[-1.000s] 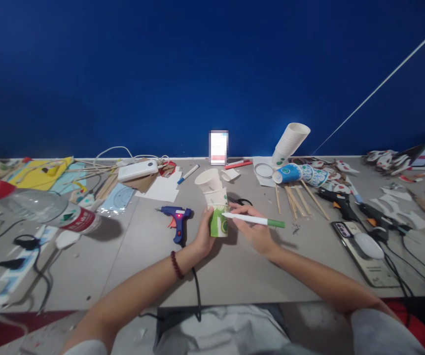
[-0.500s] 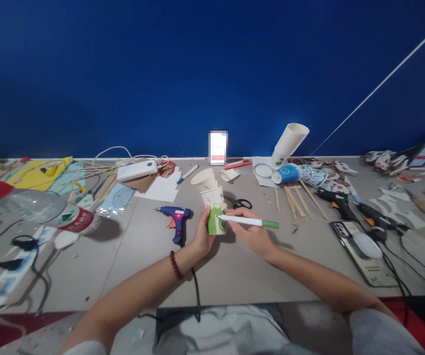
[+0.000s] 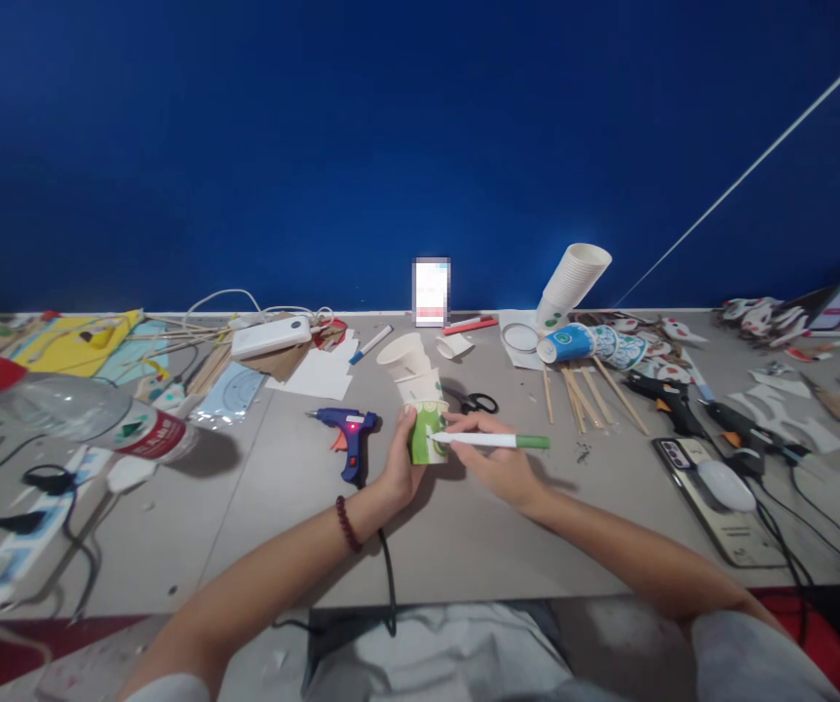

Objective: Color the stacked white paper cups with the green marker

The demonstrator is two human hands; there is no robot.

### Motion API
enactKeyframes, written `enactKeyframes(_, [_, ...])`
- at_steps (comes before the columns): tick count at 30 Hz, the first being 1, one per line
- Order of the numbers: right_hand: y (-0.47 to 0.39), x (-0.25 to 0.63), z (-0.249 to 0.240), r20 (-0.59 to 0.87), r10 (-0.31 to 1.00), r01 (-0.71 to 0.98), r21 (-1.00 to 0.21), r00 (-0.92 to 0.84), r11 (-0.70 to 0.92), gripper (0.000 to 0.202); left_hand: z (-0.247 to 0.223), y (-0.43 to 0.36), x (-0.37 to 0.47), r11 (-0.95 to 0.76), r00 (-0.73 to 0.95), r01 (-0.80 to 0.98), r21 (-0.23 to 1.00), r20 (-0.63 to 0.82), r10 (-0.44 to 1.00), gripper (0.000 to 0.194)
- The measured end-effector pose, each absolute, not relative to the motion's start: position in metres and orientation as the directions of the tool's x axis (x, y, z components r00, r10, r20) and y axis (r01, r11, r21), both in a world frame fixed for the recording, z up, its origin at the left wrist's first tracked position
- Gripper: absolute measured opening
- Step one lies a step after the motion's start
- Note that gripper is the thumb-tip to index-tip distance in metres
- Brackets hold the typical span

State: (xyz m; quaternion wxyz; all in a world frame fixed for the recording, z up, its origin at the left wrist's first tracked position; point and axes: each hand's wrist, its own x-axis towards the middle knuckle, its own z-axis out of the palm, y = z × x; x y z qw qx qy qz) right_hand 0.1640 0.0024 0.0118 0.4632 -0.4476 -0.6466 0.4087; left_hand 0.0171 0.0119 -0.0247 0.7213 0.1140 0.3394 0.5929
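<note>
My left hand (image 3: 398, 463) is wrapped round the left side of a paper cup (image 3: 424, 450) whose surface is mostly coloured green, with some white left. White paper cups (image 3: 418, 387) extend from its far end, in line with it. Pinched in my right hand (image 3: 497, 458) is a white marker (image 3: 489, 440) with a green end. Its tip points left and meets the green cup's side. The fingertips of my right hand are close to the cup's right edge. Left of my left hand lies a blue glue gun (image 3: 351, 434).
Black-handled scissors (image 3: 479, 402) lie just behind my right hand. A leaning stack of white cups (image 3: 573, 281), blue-patterned cups (image 3: 570, 343) and wooden sticks (image 3: 587, 398) are at the right. A bottle (image 3: 128, 419) and a power strip (image 3: 40, 526) occupy the left; a phone (image 3: 716, 512) lies right.
The marker tip has shifted slightly down the cup's side, and the marker lies a little more level. My left hand and the cup have stayed in place.
</note>
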Motion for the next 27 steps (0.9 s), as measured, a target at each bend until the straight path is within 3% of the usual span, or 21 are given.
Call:
enactKeyframes(18, [0.0051, 0.167, 0.0114, 0.257, 0.953, 0.243, -0.925, -0.16, 0.291, 0.009, -0.0225, 0.0106, 0.0186, 0.251, 0.042, -0.76, 0.6, -0.341, 0.939, 0.032])
enactKeyframes(27, [0.0031, 0.1657, 0.0112, 0.229, 0.956, 0.183, -0.948, -0.182, 0.262, 0.003, -0.0255, 0.0115, 0.0179, 0.254, 0.052, -0.76, 0.599, -0.333, 0.941, 0.038])
